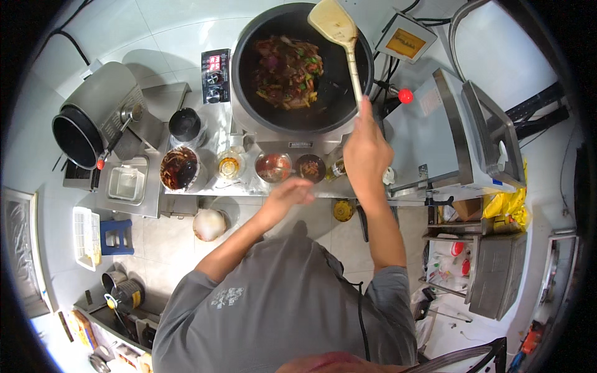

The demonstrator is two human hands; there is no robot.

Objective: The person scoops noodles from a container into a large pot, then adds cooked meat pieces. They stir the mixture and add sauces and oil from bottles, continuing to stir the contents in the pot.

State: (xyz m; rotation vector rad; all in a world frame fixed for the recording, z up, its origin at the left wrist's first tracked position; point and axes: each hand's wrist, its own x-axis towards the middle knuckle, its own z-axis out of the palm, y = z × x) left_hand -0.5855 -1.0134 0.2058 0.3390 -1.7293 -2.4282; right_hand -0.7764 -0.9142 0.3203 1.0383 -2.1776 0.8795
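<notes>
My right hand (368, 149) grips the handle of a pale spatula (333, 23), whose broad blade is raised over the right rim of a large dark cooking pot (340, 107). Inside the pot, a mix of browned food with green and yellow pieces (289, 74) lies toward the left. Bare and slightly blurred, my left hand (289, 198) hovers at the counter's front edge with nothing in it. Just beyond it stand a bowl of red chopped food (268, 163) with a spoon in it and a dark bowl of brown bits (311, 170).
Left along the steel counter (219, 189) are a container of dark sauce (183, 168), a jar (229, 167) and a black bowl (184, 124). A tilted cooking drum (88, 116) stands farther left. At right, a red knob (405, 96) sticks out near a steel-edged chest with its lid raised (489, 135).
</notes>
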